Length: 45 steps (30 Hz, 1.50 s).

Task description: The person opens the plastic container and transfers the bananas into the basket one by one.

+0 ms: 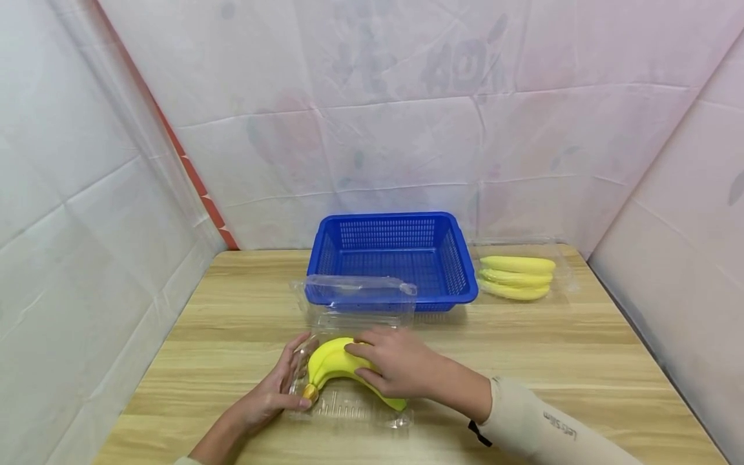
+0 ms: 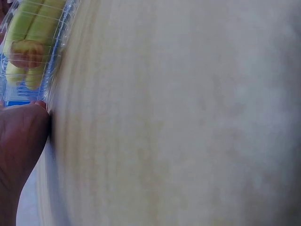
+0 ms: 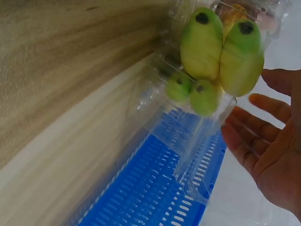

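Observation:
A clear plastic clamshell box [image 1: 343, 410] lies on the table with its lid [image 1: 360, 297] raised at the back. Inside it sits a bunch of yellow bananas [image 1: 334, 361], its brown-gold stem end at the left and green tips at the right. My left hand [image 1: 270, 387] holds the box's left side, thumb at the near corner beside the stem. From the right, my right hand [image 1: 401, 365] reaches over the bunch, fingers touching its upper side. In the right wrist view its loosely bent fingers [image 3: 254, 122] are beside the banana tips.
A blue perforated basket [image 1: 392, 217] stands behind the box, partly overlapped by the raised lid. At the back right, more bananas [image 1: 517, 278] lie in another clear plastic package. White sheeting [image 1: 378, 148] surrounds the wooden table [image 1: 232, 310] at the back and sides.

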### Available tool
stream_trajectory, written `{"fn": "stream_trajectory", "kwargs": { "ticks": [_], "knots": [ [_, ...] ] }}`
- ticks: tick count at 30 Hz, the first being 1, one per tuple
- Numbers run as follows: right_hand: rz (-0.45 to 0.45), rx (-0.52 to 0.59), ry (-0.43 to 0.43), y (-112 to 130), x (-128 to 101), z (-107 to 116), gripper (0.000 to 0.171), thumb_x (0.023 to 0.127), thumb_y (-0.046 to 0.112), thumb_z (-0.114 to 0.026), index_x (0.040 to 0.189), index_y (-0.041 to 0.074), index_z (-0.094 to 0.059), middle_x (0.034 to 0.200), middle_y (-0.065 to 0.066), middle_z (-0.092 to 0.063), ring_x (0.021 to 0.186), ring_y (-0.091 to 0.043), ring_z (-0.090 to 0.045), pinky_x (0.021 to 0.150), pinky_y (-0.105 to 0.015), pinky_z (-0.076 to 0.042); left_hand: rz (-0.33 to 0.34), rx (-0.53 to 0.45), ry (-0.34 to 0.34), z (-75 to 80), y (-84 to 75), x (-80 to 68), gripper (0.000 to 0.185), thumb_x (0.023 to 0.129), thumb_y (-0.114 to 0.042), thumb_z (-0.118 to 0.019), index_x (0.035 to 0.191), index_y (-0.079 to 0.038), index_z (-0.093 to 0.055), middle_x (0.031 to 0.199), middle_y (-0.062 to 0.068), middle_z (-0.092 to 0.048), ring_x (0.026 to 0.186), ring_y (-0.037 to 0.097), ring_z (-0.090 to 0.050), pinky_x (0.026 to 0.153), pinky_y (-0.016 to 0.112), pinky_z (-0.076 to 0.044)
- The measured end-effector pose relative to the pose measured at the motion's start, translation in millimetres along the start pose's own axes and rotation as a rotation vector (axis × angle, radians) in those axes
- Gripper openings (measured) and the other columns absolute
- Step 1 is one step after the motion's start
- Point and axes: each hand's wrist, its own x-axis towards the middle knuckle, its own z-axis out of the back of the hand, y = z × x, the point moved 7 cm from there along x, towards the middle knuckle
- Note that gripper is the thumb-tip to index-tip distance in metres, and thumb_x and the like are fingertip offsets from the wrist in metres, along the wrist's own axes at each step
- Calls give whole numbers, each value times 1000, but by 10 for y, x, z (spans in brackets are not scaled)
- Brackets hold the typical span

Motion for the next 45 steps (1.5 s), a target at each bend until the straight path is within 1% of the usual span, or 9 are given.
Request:
{"fn": "stream_trajectory", "kwargs": {
  "ticks": [4,5,7,14,18,21,31,39,45],
  "knots": [
    [-26,-2,13,-18,5,-58,46,103,44,-68,142,19,-69,133,-2,-74,119,-22,-72,97,-39,-63,8,-21,-2,-10,0,-9,116,92,-3,-73,171,-21,9,179,27,11,152,-21,-18,122,9,-17],
    [-31,1,16,-22,5,-68,47,102,44,-68,142,19,-69,133,-2,-74,118,-22,-72,97,-39,-63,3,-27,2,-15,-5,-9,116,92,-2,-73,171,-21,9,178,28,13,152,-21,-18,115,2,-19],
    [-43,12,24,-31,6,-84,47,102,45,-68,142,19,-68,132,-3,-74,117,-22,-72,96,-39,-63,2,-37,8,-21,-11,-11,115,92,-2,-71,171,-22,10,178,27,14,153,-19,-16,115,2,-19],
    [-93,36,53,-54,12,-118,53,100,51,-70,143,20,-67,133,-5,-72,113,-22,-72,88,-38,-64,12,-30,12,-9,-5,-3,114,93,-3,-70,171,-24,10,179,25,14,165,14,2,115,2,-19],
    [-135,60,87,-82,20,-141,57,98,53,-73,145,22,-65,132,-5,-71,99,-17,-71,76,-32,-60,3,-44,25,-7,-12,4,114,93,-3,-70,171,-21,11,178,27,14,161,-8,-9,114,2,-20],
    [-159,97,115,-90,22,-177,62,96,52,-74,150,22,-62,132,-6,-71,91,-14,-68,74,-31,-59,-3,-45,32,-16,-12,-4,114,93,-3,-70,170,-19,12,177,29,14,152,-23,-16,114,1,-19],
    [-214,145,168,-97,42,-231,72,96,50,-75,157,19,-55,132,-11,-72,95,-18,-70,85,-36,-63,-11,-58,41,-17,-10,-1,114,93,0,-69,170,-20,13,177,29,16,153,-22,-18,116,2,-20],
    [-245,176,195,-76,56,-217,76,93,48,-80,158,18,-54,127,-9,-72,86,-12,-64,78,-29,-58,-47,-68,50,-8,-26,-12,114,92,2,-68,170,-16,14,173,36,17,153,-22,-20,116,2,-20],
    [-267,173,216,-59,52,-250,90,88,58,-82,162,19,-48,138,-14,-68,102,-25,-73,92,-39,-63,-26,-78,53,-1,1,-6,115,93,0,-68,171,-19,14,175,33,18,152,-22,-21,114,2,-21]
  ]
}}
